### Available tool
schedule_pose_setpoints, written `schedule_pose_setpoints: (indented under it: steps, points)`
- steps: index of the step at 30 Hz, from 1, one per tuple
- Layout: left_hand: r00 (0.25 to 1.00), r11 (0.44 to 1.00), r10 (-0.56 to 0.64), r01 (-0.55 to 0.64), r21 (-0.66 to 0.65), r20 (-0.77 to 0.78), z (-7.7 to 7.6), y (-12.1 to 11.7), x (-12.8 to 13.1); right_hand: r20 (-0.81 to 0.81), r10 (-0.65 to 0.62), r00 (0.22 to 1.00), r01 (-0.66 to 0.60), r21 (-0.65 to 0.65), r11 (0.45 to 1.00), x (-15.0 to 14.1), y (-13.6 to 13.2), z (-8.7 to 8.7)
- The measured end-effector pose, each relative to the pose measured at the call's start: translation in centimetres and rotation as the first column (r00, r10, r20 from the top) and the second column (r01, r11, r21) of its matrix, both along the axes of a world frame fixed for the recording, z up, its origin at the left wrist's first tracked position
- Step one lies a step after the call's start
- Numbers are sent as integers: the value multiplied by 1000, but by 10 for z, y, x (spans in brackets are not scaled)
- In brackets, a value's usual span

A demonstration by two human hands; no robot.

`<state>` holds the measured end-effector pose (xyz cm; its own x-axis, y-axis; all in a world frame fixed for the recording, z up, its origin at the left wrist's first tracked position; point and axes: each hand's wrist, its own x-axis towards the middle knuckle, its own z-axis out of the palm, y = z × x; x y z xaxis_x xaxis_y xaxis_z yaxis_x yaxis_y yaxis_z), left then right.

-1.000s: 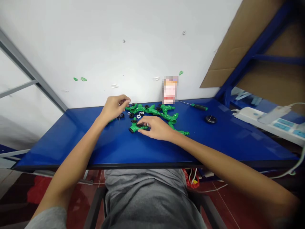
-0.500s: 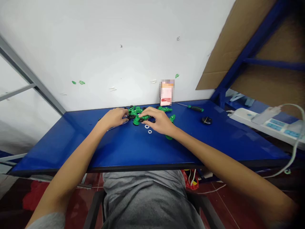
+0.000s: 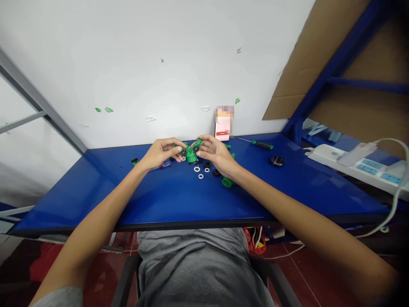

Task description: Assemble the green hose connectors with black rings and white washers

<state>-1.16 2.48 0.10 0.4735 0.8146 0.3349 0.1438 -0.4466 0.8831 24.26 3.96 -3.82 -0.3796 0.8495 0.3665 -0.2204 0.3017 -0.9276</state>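
A green Y-shaped hose splitter (image 3: pixel 191 157) with black knobs is held up between my hands, just above the blue table. My left hand (image 3: pixel 161 153) pinches its left arm between thumb and fingers. Around its right arm the fingers and thumb of my right hand (image 3: pixel 215 154) are closed. White rings (image 3: pixel 197 172) and black rings (image 3: pixel 207 164) lie on the table below and to the right of it. Another green fitting (image 3: pixel 227 182) sits under my right wrist, partly hidden. Beside my left hand is a slim tool with a clear bluish handle (image 3: pixel 166 163).
A phone (image 3: pixel 223 128) leans on the white wall behind my right hand. Further right lie a green-and-black screwdriver (image 3: pixel 263 146) and a small round black object (image 3: pixel 277 160). A white power strip (image 3: pixel 348 161) with a cable runs along the right side.
The green splitter has been lifted off the table and is gripped from both sides. My hands have tilted up with it, uncovering black rings and another white ring on the table.
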Motion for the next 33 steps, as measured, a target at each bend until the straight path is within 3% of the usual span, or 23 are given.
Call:
schedule_pose_setpoints:
  steps: [4,7,11,14,16,22,29,33]
  points:
    - [990,997,72,-71,-16,122,-14,1,12,-86,65,994,-75,-124,989,-1,-4,3]
    - [986,993,111,-114,14,125,-21,1,17,-94,154,984,-168,-169,971,-3,-6,3]
    - [997,973,78,-76,216,-1,-18,0,11,-57,217,974,-224,-164,961,-7,-6,-2]
    - [979,871,90,11,490,-183,-10,-2,5,-61,186,981,-193,-148,970,-8,-5,-5]
    - [956,799,114,72,597,-269,-6,-2,2,-34,194,980,-197,-153,968,-7,-4,-7]
    - [937,697,177,96,710,-301,-12,2,0,54,203,978,-194,-143,971,-5,-1,-12]
    - [957,577,240,-4,817,-165,-19,-4,10,8,217,976,-215,-113,970,-8,-5,-13]
    - [923,514,369,-109,851,-105,-20,-6,14,-8,192,981,-192,-71,979,-12,-12,-9]
